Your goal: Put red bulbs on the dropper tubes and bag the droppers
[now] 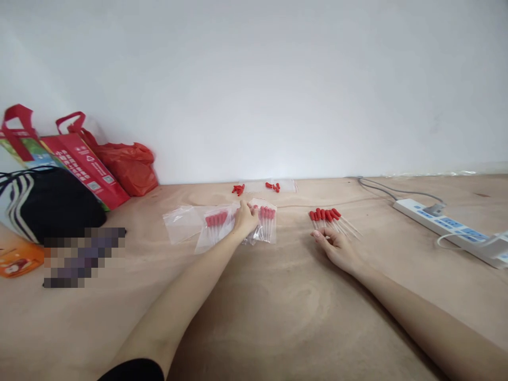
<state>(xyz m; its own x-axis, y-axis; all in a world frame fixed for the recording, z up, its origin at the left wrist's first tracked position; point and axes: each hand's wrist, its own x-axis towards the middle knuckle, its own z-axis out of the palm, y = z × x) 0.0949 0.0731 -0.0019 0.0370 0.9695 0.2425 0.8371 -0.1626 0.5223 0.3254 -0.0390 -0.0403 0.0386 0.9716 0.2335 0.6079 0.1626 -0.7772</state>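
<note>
My left hand point(246, 218) is closed at the upper edge of a clear plastic bag point(270, 233) that has several red-tipped sticks inside. Left of it, partly under my wrist, lies another clear bag point(202, 244) with a row of red-tipped sticks point(216, 219). A flat clear bag point(180, 225) rests beyond that. On the right, a fanned row of loose red-tipped sticks point(326, 216) lies on the wooden table. My right hand point(333, 246) is closed by their lower ends, thumb and fingers together; the exact grip is partly hidden.
Small red caps point(238, 189) and more caps point(273, 186) lie near the wall on clear bags. A white power strip point(448, 225) with cables sits at right. Red shopping bags point(85, 164), a black bag point(63, 203) and an orange packet point(19, 259) stand at left.
</note>
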